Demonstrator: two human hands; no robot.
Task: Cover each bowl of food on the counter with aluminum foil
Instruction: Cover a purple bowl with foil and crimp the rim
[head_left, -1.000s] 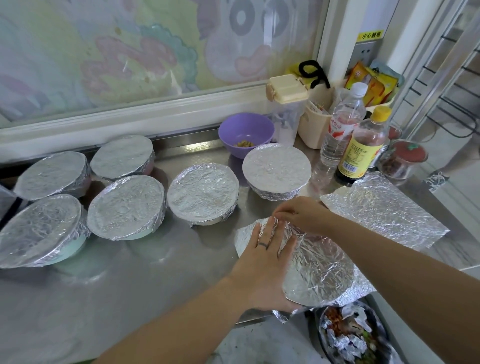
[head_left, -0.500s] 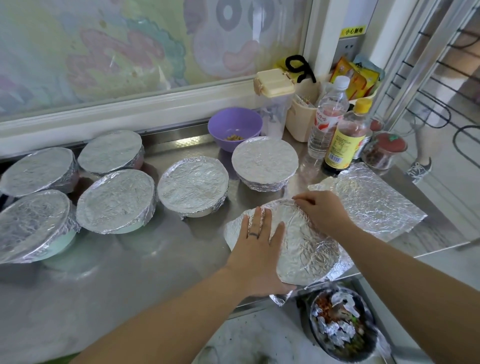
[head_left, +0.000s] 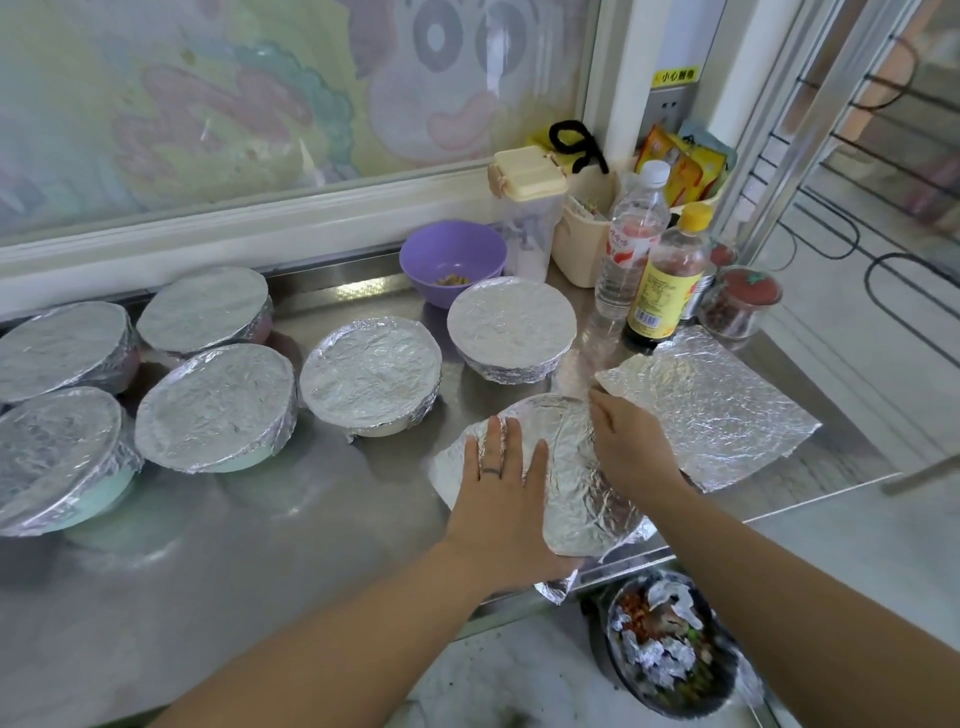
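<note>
Foil (head_left: 582, 467) lies draped over the bowl nearest the person, at the front edge of the steel bench (head_left: 260, 545), hiding the bowl completely. One corner of it hangs crumpled past the bench edge. The left hand (head_left: 501, 488) rests flat on the sheet's left half, fingers straight and close together, with a ring on one finger. The right hand (head_left: 631, 449) reaches to the sheet's far right rim, where its fingertips touch the foil. The thumb is hidden, so it cannot be told whether this hand pinches the sheet or only presses it.

A spare foil sheet (head_left: 711, 405) lies flat on the bench just right of the right hand. Six covered bowls stand to the left and behind: one behind the hands (head_left: 511, 325), one left of that (head_left: 370, 371), and four clustered at the left (head_left: 215, 405) (head_left: 205, 306) (head_left: 60, 348) (head_left: 54, 452). Each has foil tucked round its rim.

A purple bowl (head_left: 452, 260) sits uncovered by the back wall with a few bits of food in it. Right of it are a clear container with a cream lid (head_left: 527, 218), a water bottle (head_left: 631, 244), a yellow-capped bottle (head_left: 665, 291) and a red-lidded jar (head_left: 740, 301). Below the bench edge, a dark bin (head_left: 670, 654) holds food scraps and foil wads.
</note>
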